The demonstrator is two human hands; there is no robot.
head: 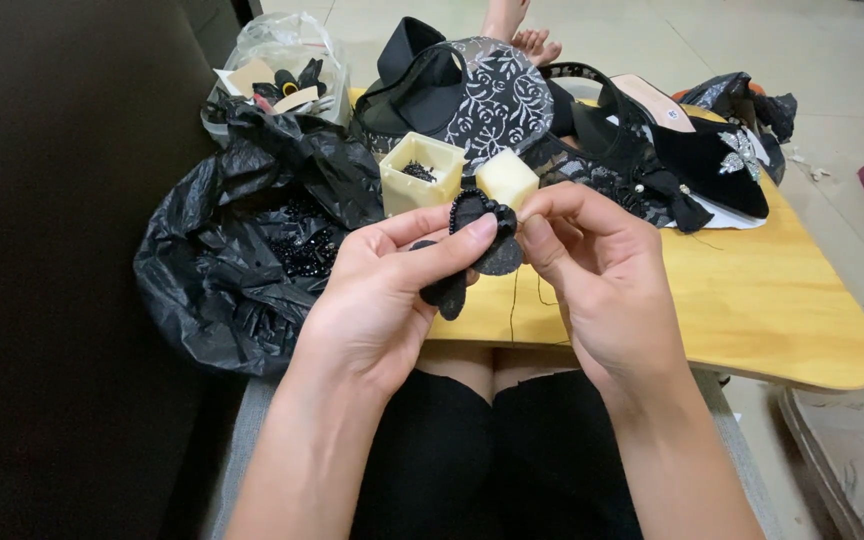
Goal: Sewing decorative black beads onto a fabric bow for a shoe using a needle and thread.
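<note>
While both hands meet above the yellow wooden lap table [772, 300], the left hand [382, 300] pinches a black fabric bow trimmed with a row of black beads [480, 240] between thumb and forefinger, holding it over the table's near edge. The right hand [597, 275] has its fingertips pressed together on the bow's right side; one thin black thread [514, 305] hangs below. Behind stand two pale yellow cubes: one open box holding dark beads [420, 172], one solid block [507, 178]. One crumpled black plastic bag of beads [252, 250] lies left. One black pointed shoe with a silver ornament [712, 160] rests at the right.
</note>
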